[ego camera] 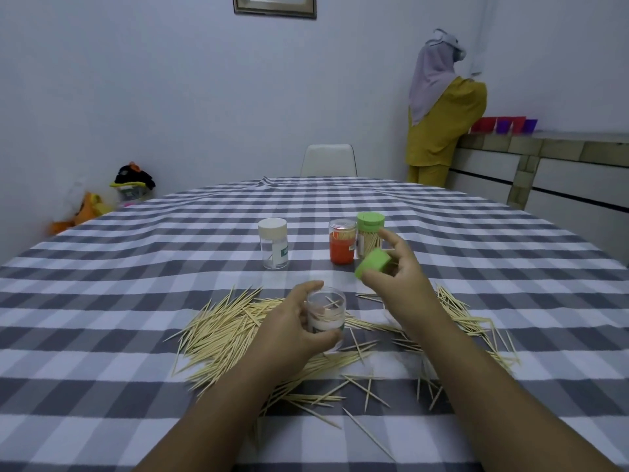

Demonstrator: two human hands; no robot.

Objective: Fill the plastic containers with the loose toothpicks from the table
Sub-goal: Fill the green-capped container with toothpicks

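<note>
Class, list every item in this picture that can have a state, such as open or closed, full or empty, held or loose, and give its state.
Clear container: open, nearly empty, held by left hand.
Green lid: off, held by right hand.
White-lidded container: closed, nearly empty.
Orange container: closed, upright.
Green-lidded container: closed, full.
Toothpicks: loose on table.

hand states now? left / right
Left hand: grips the open clear plastic container, few toothpicks inside.
Right hand: holds the loose green plastic cap, lifted above the table.

Pale wall [170, 80], white chair [328, 160], sideboard [544, 172], framed picture [274, 5]
</note>
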